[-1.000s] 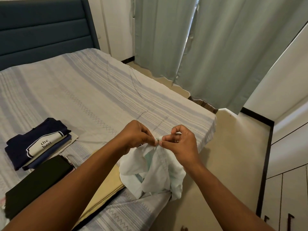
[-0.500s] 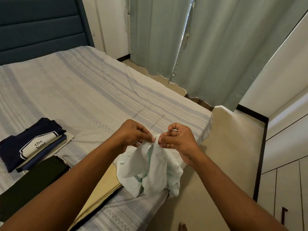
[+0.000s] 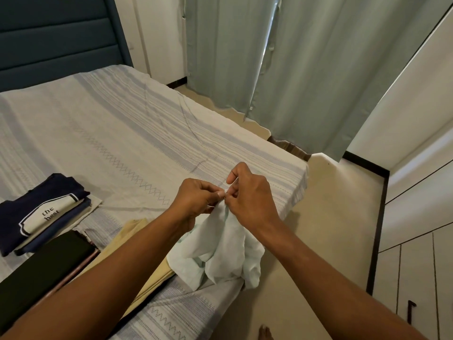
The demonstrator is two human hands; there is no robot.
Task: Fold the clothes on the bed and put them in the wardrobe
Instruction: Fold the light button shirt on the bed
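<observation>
A crumpled white garment (image 3: 225, 253) hangs over the bed's near corner. My left hand (image 3: 196, 200) and my right hand (image 3: 247, 195) pinch its top edge together, fingertips nearly touching. On the bed (image 3: 117, 133) at the left lies a folded navy stack (image 3: 41, 212) with a printed label on top. A folded black piece (image 3: 41, 271) lies nearer, and a folded yellow piece (image 3: 147, 261) lies partly under my left forearm. The white wardrobe doors (image 3: 416, 266) stand at the right.
A dark blue headboard (image 3: 56, 38) is at the far left. Pale green curtains (image 3: 294, 65) hang behind the bed. A beige floor strip (image 3: 331, 229) runs between bed and wardrobe. A bare foot (image 3: 266, 333) shows at the bottom edge.
The hands rose slightly with the white garment and shifted their pinch along its edge. The view tilted a little to the right and up.
</observation>
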